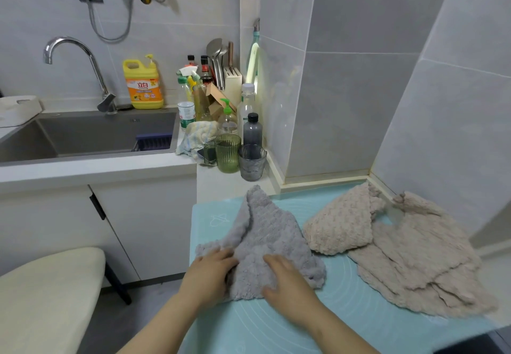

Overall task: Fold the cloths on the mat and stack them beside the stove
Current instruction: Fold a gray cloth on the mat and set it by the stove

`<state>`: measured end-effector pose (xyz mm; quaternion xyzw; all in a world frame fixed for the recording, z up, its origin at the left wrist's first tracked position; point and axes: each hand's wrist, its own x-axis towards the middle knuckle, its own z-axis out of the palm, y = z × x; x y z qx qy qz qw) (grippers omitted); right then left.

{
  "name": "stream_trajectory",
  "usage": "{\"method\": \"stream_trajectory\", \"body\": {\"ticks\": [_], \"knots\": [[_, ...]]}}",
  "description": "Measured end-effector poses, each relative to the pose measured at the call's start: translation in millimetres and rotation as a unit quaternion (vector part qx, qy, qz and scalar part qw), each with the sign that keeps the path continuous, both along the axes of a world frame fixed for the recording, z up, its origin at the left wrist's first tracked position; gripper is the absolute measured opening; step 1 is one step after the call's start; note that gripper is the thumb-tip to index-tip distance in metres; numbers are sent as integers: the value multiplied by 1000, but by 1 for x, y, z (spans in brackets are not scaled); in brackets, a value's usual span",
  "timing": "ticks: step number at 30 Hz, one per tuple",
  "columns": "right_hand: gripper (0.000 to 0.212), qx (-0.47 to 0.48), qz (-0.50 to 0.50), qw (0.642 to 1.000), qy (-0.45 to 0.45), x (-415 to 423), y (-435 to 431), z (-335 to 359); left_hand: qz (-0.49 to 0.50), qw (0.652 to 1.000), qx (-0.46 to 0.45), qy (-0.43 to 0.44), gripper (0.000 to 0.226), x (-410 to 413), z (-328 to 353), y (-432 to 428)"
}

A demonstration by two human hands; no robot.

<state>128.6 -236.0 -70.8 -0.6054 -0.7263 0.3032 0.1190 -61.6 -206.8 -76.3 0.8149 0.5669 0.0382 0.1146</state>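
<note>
Grey cloth (265,232) lay rumpled at the near left of the mat (345,320), within easy reach for folding. The left hand (210,270) had its fingers (225,257) curled into a fold while the right hand (287,281) pressed down, fingers straight and together. The small beige cloth (340,223) and the large beige cloth (414,257) waited to the right.

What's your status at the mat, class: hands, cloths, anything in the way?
Left hand grips grey cloth, right hand presses it. Cloth rumpled on mat. Small beige cloth and large beige cloth at right, not blocking.
</note>
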Motion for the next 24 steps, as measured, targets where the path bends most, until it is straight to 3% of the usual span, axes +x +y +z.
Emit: {"method": "stream_trajectory", "body": {"ticks": [4,9,16,22,24], "knots": [[65,0,25,997,-75,3,-2,-13,-7,998,-56,0,59,-4,-2,2],[70,4,5,994,-112,-4,12,-7,7,997,-82,6,53,-5,-6,5],[39,5,13,990,-138,-3,11,-6,30,997,-60,27,38,1,-10,2],[28,27,19,994,-104,9,1,-1,119,987,-67,-80,10,6,0,-2],[30,19,55,990,-127,16,-2,5,168,973,-82,-135,22,6,1,-2]]}}
